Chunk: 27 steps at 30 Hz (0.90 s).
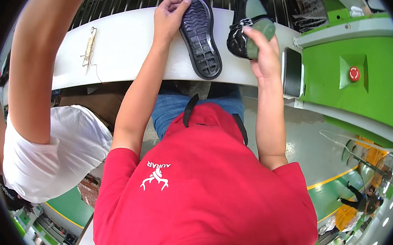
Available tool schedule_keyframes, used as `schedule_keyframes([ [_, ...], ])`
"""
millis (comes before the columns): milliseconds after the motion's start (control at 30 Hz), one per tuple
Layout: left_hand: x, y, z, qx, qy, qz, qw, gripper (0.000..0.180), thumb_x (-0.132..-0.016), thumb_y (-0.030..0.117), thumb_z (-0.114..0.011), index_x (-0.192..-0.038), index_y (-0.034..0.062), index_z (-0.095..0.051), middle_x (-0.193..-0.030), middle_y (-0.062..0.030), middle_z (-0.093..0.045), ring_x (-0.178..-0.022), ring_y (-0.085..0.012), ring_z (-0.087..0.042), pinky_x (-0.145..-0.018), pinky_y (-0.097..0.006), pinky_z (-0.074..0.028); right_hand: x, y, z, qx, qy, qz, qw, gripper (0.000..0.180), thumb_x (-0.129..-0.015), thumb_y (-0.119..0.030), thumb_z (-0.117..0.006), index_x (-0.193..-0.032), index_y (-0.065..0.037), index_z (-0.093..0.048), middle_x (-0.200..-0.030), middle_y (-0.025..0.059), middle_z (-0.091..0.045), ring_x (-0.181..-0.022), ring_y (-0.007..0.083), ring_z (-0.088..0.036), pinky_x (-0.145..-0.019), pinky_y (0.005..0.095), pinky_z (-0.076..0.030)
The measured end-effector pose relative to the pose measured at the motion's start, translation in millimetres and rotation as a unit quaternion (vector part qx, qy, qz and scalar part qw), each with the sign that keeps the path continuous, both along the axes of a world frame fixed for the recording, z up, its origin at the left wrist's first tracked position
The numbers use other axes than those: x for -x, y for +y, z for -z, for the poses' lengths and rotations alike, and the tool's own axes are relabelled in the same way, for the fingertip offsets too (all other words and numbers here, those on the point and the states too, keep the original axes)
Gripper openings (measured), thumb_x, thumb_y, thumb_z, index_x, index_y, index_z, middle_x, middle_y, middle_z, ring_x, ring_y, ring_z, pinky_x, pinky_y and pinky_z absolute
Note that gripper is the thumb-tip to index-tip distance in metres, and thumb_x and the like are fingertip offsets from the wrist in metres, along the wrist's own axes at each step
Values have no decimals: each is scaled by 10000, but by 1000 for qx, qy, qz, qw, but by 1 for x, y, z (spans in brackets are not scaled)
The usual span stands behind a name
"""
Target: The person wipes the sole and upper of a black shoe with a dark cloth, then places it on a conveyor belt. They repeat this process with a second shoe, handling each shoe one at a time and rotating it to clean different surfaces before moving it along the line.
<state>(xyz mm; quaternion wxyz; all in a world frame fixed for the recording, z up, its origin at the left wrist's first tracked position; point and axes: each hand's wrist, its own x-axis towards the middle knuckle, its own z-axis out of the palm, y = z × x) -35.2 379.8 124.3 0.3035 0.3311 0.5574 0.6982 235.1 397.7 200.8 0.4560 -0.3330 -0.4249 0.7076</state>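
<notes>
A black ridged shoe sole (203,43) is tilted above the white table, its tread showing. My left hand (169,18) is closed on the sole's upper left edge, thumb on the rim. At the right, a glossy black shoe upper (239,42) with a buckled strap and a green form sits in my right hand (267,54). The thumb presses near the buckle; the other fingers are mostly hidden behind the green part. Beyond it, a pale green piece (254,7) shows inside black material; I cannot tell whether it belongs to the same shoe.
A white table (124,42) bears a pale slim tool with a thread (90,47) at left. A dark phone-like slab (292,72) lies at its right end, beside a green machine (343,105) with a red button (354,74). Metal rollers (123,1) run behind. A co-worker's arm (39,57) reaches in from the left.
</notes>
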Motion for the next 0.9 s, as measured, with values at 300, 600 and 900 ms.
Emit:
schedule_keyframes([
  [300,-9,-5,-33,-53,-144,73,986,383,-1014,236,-798,-1286,-14,-695,-1147,-109,-739,-1016,-174,-715,-901,-306,-580,-16,-40,21,-206,-222,65,951,997,-845,-95,-811,-1664,97,-275,-1382,205,-657,-1211,254,-667,-1085,374,-514],
  [600,-31,-11,-86,-80,-150,125,977,273,-1087,178,-696,-1274,-21,-702,-1078,-60,-776,-951,-135,-739,-845,-268,-592,-12,-56,33,-216,-177,100,955,942,-864,-35,-745,-1671,82,-273,-1392,197,-630,-1205,239,-654,-1079,369,-511],
  [900,-29,-19,-91,-138,-138,136,971,328,-1070,154,-715,-1323,-52,-689,-1171,-122,-774,-1030,-164,-742,-911,-291,-599,-6,-73,46,-319,-171,129,923,973,-885,-86,-763,-1694,64,-243,-1598,224,-475,-1456,296,-501,-1235,417,-384],
])
